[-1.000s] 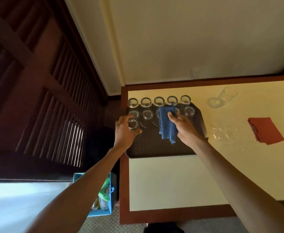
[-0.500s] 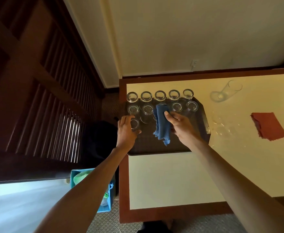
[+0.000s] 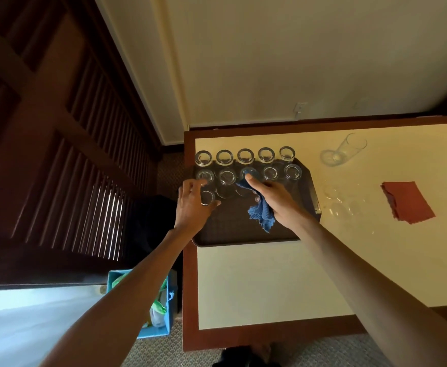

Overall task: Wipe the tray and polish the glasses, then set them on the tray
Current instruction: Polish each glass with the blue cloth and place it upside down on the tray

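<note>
Now: left hand (image 3: pixel 193 207) curls round near glass (image 3: pixel 208 196) on tray (image 3: pixel 243 235); right hand (image 3: pixel 276 201), just beside, clutches blue cloth (image 3: pixel 261 218), forefinger touching middle-row glass (image 3: pixel 249 172).

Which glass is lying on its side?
The glass on the table by its far edge, right of the tray; those on the tray stand upright.

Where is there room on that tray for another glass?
The near half of the tray is bare, between the glasses and its near rim, though the blue cloth hangs there. Its far half is crowded. The table between tray and near edge is free.
</note>
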